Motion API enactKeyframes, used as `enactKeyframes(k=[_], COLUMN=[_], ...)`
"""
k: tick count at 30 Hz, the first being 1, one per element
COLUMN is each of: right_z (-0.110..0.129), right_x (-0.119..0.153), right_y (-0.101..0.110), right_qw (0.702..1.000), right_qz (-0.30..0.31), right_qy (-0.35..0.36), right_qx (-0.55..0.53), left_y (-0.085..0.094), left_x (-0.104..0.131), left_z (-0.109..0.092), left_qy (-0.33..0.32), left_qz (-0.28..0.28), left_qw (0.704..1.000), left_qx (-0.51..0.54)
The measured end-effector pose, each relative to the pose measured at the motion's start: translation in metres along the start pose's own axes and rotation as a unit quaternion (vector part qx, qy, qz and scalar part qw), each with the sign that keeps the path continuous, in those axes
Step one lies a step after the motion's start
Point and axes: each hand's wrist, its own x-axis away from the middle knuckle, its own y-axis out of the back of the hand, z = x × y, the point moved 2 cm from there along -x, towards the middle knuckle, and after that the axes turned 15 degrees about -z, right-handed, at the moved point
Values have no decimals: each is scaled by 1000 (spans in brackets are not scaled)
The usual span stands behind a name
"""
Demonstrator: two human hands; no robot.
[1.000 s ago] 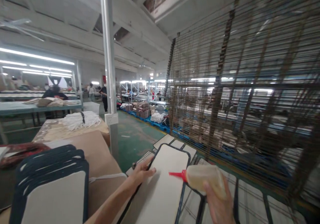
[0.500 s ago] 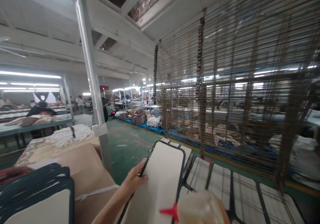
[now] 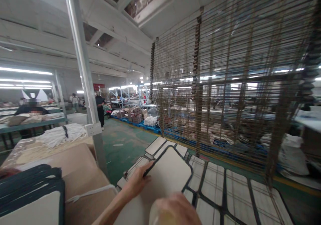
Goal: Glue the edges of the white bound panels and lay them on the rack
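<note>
My left hand [image 3: 137,183] grips the left edge of a cream panel [image 3: 173,168] with a dark border and rounded corners. The panel is tilted, its far corner raised above other panels. At the bottom centre my right hand [image 3: 179,208], smeared by motion, wraps round a pale translucent squeeze bottle [image 3: 157,215]. The bottle is over the near part of the panel, partly cut off by the frame edge. Its red nozzle is hidden now. Whether anything flows from it cannot be seen.
Similar panels [image 3: 214,181] lie in rows to the right, below a tall wire rack [image 3: 225,84]. A stack of dark-edged panels [image 3: 32,188] stands lower left beside brown sheeting [image 3: 80,164]. A metal post [image 3: 82,57] rises behind. One person [image 3: 99,107] stands beyond it.
The panel has turned, its far corner now pointing more to the right. My right hand has come into view, and the bottle has moved left and turned, hiding its red nozzle. The view has shifted slightly right.
</note>
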Motion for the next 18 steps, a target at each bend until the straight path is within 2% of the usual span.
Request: enactKeyframes(k=[1,3,4,6,8,10,12,14,16,18], right_z=[-5,-23,-35,-59,-76,-79,-70,-57,-50,-50], right_x=[-17,-50,-63,-71,-55,-21,16,36,29,-1], right_y=[5,24,33,46,47,38,22,8,0,1], right_qw=[999,989,982,961,941,928,925,929,935,936], right_qz=[1,-82,-117,-206,-265,-286,-265,-230,-211,-248], right_qy=[-31,-124,-147,-183,-211,-238,-269,-287,-283,-239], right_qx=[-15,-12,-6,5,14,26,41,38,30,65], left_y=[-1,0,2,8,16,23,30,35,38,38], left_x=[1,1,1,0,-2,-3,-5,-7,-6,-5], left_z=[2,5,6,6,5,8,16,26,33,36], left_qy=[-7,-18,-21,-27,-34,-23,13,54,83,107], left_qz=[19,29,21,4,4,2,-20,-37,-37,-18], left_qw=[1000,999,999,996,986,973,963,955,950,943], left_qx=[0,15,33,89,163,228,270,290,300,315])
